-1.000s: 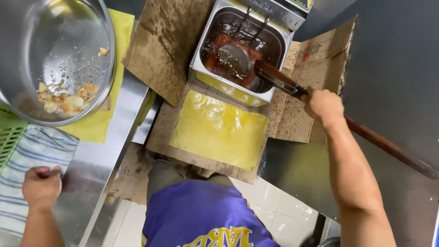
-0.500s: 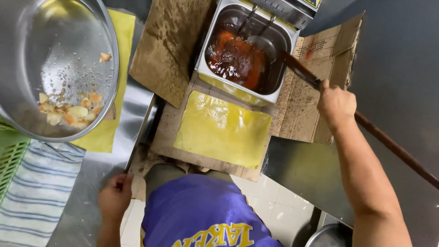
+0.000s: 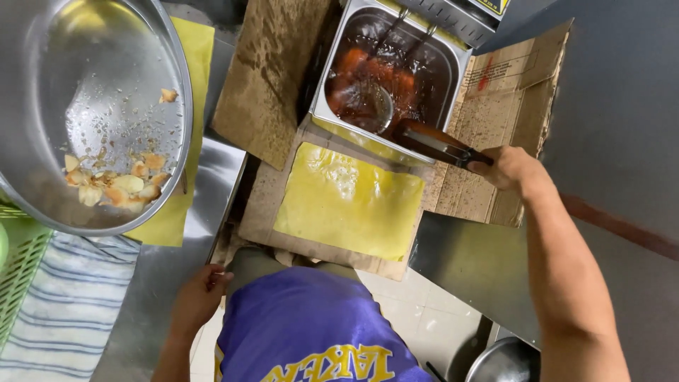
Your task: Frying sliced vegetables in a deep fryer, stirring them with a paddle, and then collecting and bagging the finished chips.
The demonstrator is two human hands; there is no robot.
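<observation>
My right hand (image 3: 511, 168) grips the dark wooden handle of a wire skimmer (image 3: 375, 106) that dips into the hot oil of a steel fryer (image 3: 385, 71), where orange-brown pieces are frying. My left hand (image 3: 200, 293) rests loosely curled at the edge of the steel counter (image 3: 159, 283), close to my purple shirt, and holds nothing. A big steel bowl (image 3: 92, 106) at the left holds several fried pieces and crumbs.
Oil-stained cardboard (image 3: 276, 78) surrounds the fryer, with a yellow cloth (image 3: 346, 201) laid in front of it. A second yellow cloth lies under the bowl. A striped towel (image 3: 67, 304) and a green basket (image 3: 18, 272) sit at the lower left. A steel pot (image 3: 506, 361) stands on the floor.
My left hand has come off the striped towel and moved right to the counter edge. My right hand has pulled the skimmer handle down and left, lowering the skimmer into the oil.
</observation>
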